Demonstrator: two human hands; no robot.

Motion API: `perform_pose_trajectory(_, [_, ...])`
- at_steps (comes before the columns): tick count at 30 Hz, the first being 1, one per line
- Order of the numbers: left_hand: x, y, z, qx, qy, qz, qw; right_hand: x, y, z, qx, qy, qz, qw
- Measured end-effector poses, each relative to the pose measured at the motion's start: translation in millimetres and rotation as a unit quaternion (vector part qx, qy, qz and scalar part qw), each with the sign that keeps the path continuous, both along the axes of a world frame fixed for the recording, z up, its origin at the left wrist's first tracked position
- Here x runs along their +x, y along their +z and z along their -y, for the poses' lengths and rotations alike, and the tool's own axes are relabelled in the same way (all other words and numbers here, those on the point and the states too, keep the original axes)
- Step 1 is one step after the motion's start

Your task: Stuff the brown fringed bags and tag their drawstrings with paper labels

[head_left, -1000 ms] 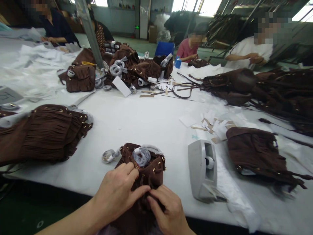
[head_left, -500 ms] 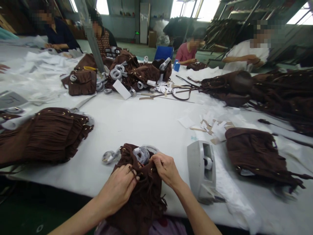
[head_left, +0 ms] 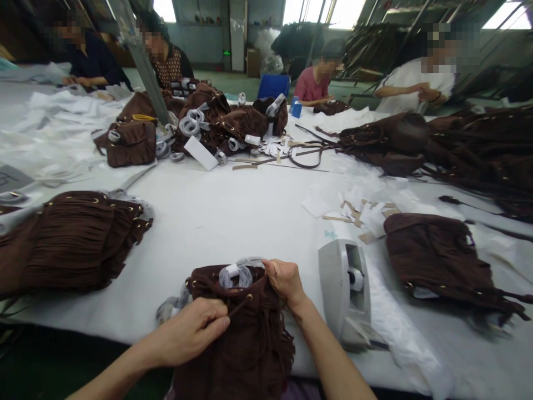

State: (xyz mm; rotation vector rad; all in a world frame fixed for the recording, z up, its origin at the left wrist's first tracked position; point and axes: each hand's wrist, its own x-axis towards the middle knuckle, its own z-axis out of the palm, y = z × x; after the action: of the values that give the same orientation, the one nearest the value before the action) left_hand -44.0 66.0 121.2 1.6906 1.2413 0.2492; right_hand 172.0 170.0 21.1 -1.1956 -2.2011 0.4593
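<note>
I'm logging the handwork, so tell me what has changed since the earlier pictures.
The right hand has moved up from the front of the brown bag to grip its right rim. The left hand now holds a cord taut, drawn out leftward. The bag's front is less bunched. The grey dispenser stayed put.

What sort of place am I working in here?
Most likely a bag-finishing workshop: heaped soft dark-brown bags, several people at work around a broad white-topped table, and a grey wedge-shaped dispenser, probably for tape.

Nothing legible — dark marks (head_left: 9, 179) on the grey object (head_left: 25, 181) and distant green sign (head_left: 226, 53) too blurred
</note>
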Motion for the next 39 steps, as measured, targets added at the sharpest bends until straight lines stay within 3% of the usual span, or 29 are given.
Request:
perform_pose_trajectory(2, [0, -19.7, -2, -0.021, 0.069, 0.016, 0.997, 2, -5.1, -3, -0.007, -0.024, 0.000, 1.000])
perform_pose_trajectory(4, [0, -31.9, -3, -0.066, 0.112, 0.074, 0.989, 6, 1.6, -2, -0.015, -0.050, -0.004, 0.999])
perform_pose_trajectory(8, [1, -35.2, -3, -0.169, 0.190, 0.229, 0.940, 12, 45.2, 21, -0.046, -0.166, -0.106, 0.979])
perform_pose_trajectory(9, [2, -34.9, -2, -0.187, 0.213, 0.259, 0.923, 10, 56.3, 30, -0.089, -0.188, -0.151, 0.966])
perform_pose_trajectory(11, [4, -34.9, 1, -0.216, 0.251, 0.310, 0.891, 2, 70.3, 51, -0.252, -0.177, -0.233, 0.922])
perform_pose_trajectory(13, [6, -35.0, 5, -0.242, 0.277, 0.357, 0.859, -12, 70.4, 71, -0.429, -0.121, -0.271, 0.853])
perform_pose_trajectory(15, [6, -33.6, 10, -0.254, 0.277, 0.394, 0.838, -26, 60.8, 87, -0.522, -0.079, -0.260, 0.809])
perform_pose_trajectory(18, [4, -29.2, 16, -0.220, 0.241, 0.385, 0.863, -39, 48.7, 100, -0.533, -0.064, -0.216, 0.816])
perform_pose_trajectory(21, [1, -27.1, 23, -0.172, 0.234, 0.359, 0.887, -44, 53.6, 109, -0.540, -0.028, -0.178, 0.822])
perform_pose_trajectory(25, [5, -31.4, 31, -0.206, 0.257, 0.419, 0.846, -52, 66.5, 123, -0.557, 0.000, -0.175, 0.812])
perform_pose_trajectory(28, [12, -35.5, 37, -0.228, 0.314, 0.444, 0.807, -56, 65.6, 135, -0.579, -0.005, -0.220, 0.785])
perform_pose_trajectory(33, [23, -35.8, 34, -0.280, 0.365, 0.397, 0.794, -55, 57.2, 148, -0.623, 0.029, -0.284, 0.728])
perform_pose_trajectory(35, [29, -36.5, 25, -0.293, 0.375, 0.392, 0.787, -54, 53.9, 151, -0.629, 0.026, -0.265, 0.731])
perform_pose_trajectory(39, [40, -46.4, 7, -0.270, 0.418, 0.386, 0.777, -55, 42.2, 153, -0.606, -0.010, -0.225, 0.763])
